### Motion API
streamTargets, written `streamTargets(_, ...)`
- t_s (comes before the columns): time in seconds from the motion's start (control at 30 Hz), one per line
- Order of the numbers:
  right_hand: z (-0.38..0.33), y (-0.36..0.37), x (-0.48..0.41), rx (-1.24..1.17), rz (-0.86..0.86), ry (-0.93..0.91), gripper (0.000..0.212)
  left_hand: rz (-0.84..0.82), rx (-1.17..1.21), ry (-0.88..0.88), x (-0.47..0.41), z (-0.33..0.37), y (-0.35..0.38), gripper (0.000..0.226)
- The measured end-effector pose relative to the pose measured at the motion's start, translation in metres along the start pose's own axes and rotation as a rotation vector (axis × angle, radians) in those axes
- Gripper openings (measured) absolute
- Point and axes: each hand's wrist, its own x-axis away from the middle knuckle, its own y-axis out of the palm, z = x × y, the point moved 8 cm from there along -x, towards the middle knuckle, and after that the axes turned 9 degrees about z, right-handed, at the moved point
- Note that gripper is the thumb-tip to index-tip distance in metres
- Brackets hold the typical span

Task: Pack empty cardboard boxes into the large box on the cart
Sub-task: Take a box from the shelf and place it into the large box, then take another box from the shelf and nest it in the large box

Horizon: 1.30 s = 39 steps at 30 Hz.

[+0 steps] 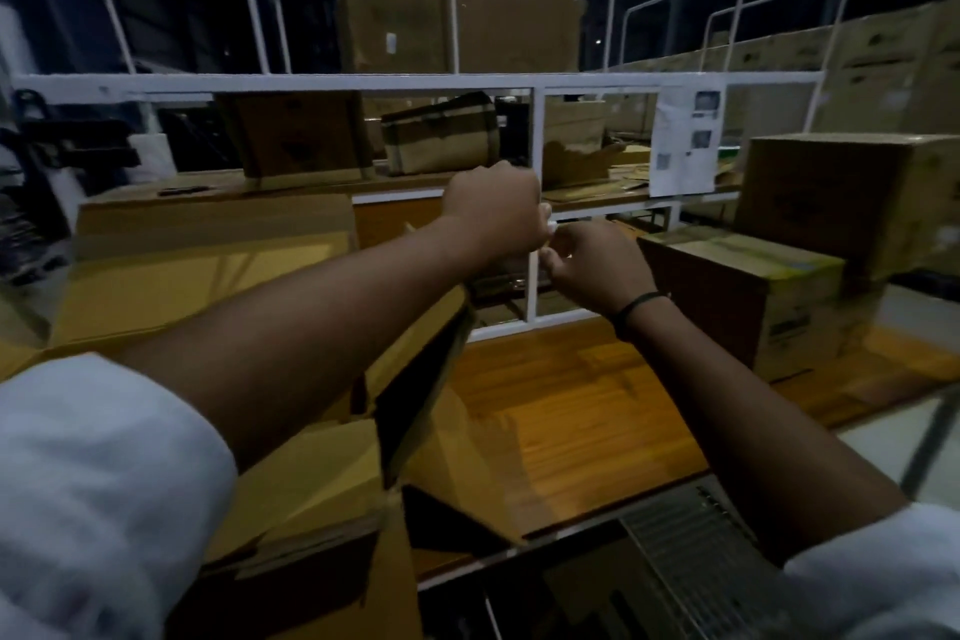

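I am looking over the white cart frame [332,81], its rails penning in cardboard so nothing slides off. The large open box [197,270] is sitting at my left on the wooden cart deck [561,411], flaps splayed outward so its mouth is staying free for loading. A closed green-printed carton [748,286] is waiting at the right. My left hand [496,211] is closing in a fist around the white upright post [537,146], I judge to steady the cart. My right hand [592,265] is curling just below it, pinching something small and pale that I cannot identify.
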Motion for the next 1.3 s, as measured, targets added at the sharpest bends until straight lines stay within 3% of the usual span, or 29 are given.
streamTargets(0.27, 0.127, 0.002, 0.006, 0.099, -0.082, 0.178, 0.021, -0.152, -0.028, 0.072, -0.049, 0.101, 0.083, 0.027)
streamTargets(0.73, 0.292, 0.016, 0.026, 0.155, -0.164, 0.341, 0.024, -0.425, 0.303, -0.217, -0.022, 0.136, 0.261, 0.024)
streamTargets(0.97, 0.345, 0.051, 0.005, 0.192, -0.12, 0.389, 0.031, -0.475, 0.351, -0.255, -0.029, 0.139, 0.333, 0.027)
streamTargets(1.3, 0.442, 0.107, -0.056, 0.378, -0.159, 0.51, 0.055, -0.449, 0.447, -0.237, -0.117, 0.165, 0.428, 0.024)
